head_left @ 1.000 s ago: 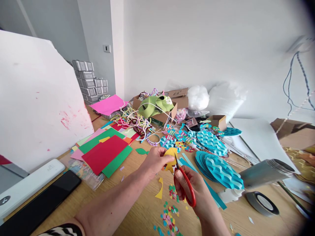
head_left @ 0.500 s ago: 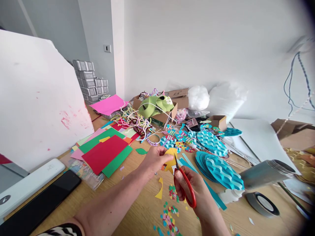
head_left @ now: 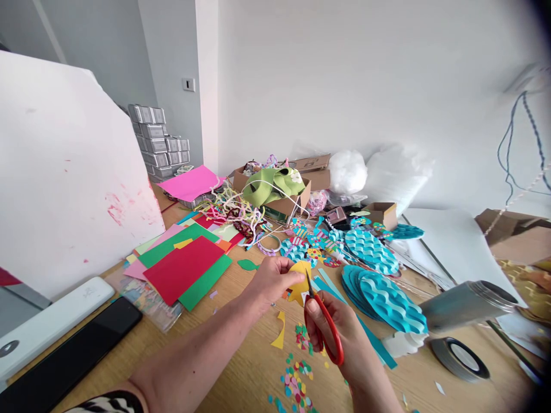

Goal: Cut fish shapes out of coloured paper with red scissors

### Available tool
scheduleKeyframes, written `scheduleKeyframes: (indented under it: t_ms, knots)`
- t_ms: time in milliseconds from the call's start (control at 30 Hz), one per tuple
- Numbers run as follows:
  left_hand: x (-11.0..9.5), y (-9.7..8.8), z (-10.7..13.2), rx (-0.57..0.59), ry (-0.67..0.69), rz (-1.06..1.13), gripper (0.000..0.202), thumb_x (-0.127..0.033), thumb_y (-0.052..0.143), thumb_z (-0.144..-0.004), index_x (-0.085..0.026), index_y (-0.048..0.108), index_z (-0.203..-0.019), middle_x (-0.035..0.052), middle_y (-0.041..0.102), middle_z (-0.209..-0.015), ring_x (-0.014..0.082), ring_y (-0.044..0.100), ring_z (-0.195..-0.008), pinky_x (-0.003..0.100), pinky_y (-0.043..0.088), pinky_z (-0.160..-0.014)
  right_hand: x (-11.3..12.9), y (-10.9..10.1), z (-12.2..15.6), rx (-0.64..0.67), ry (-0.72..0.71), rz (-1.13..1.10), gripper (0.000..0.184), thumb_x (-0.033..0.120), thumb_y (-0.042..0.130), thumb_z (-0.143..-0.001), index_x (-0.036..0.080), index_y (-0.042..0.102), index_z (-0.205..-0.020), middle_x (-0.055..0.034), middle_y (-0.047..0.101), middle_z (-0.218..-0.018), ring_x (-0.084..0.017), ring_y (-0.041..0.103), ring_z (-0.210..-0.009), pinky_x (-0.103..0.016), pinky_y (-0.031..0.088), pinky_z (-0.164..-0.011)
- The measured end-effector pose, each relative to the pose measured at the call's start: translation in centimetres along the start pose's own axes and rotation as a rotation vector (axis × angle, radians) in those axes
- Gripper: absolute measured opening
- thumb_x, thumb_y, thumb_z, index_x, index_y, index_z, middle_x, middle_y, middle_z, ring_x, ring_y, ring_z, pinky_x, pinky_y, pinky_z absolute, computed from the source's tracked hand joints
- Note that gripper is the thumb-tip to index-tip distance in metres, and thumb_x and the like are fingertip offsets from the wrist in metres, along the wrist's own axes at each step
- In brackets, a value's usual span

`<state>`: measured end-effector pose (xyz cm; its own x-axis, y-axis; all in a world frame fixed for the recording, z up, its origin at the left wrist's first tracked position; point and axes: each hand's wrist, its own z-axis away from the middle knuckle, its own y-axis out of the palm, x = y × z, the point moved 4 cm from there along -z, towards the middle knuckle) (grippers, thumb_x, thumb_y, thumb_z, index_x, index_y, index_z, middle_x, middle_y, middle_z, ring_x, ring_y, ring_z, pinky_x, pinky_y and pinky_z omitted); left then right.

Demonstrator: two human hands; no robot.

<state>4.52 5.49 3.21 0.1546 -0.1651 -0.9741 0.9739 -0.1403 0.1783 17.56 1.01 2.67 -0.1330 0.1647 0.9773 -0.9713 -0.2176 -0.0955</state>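
Observation:
Between the thumb and fingers of my left hand is a piece of yellow paper with a curved upper edge. My right hand is closed round the red handles of a pair of scissors. Their blades point up and lie against the paper's right side. Below the hands, a curved yellow offcut rests on the table, near scattered paper confetti. A green paper leaf lies just left of my left hand.
Coloured sheets are piled at left, near a black phone. To the right lie blue wavy discs, a metal flask, a tape roll and a white bottle. Craft boxes stand at the back.
The top of the yellow paper has become more rounded beside the scissor blades. Both hands stay in nearly the same place.

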Motion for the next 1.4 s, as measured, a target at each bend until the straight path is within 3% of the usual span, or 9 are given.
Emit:
scheduleKeyframes:
  t_ms: [633,1400]
  knots:
    - [-0.16,-0.03,0.07,-0.034,-0.038,0.036,0.029,-0.039,0.066,-0.056,-0.015,0.062,-0.072,0.0000,0.062,-0.066,0.0120,0.055,-0.062,0.022,0.039,-0.055,-0.19,-0.04,0.01,0.015,0.012,0.029,0.054,0.071,0.065,-0.069,0.022,0.042,-0.066,0.0062,0.050,-0.043,-0.008,0.043,-0.036,-0.020,0.034,-0.037]
    - [0.09,0.16,0.00,0.012,-0.015,0.036,0.027,-0.038,0.066,-0.056,-0.015,0.061,-0.069,0.0006,0.063,-0.066,0.0125,0.055,-0.060,0.024,0.039,-0.056,0.38,0.03,0.13,0.004,0.005,0.059,0.055,0.073,0.065,-0.067,0.023,0.044,-0.065,0.0052,0.051,-0.043,-0.010,0.044,-0.036,-0.022,0.036,-0.037]
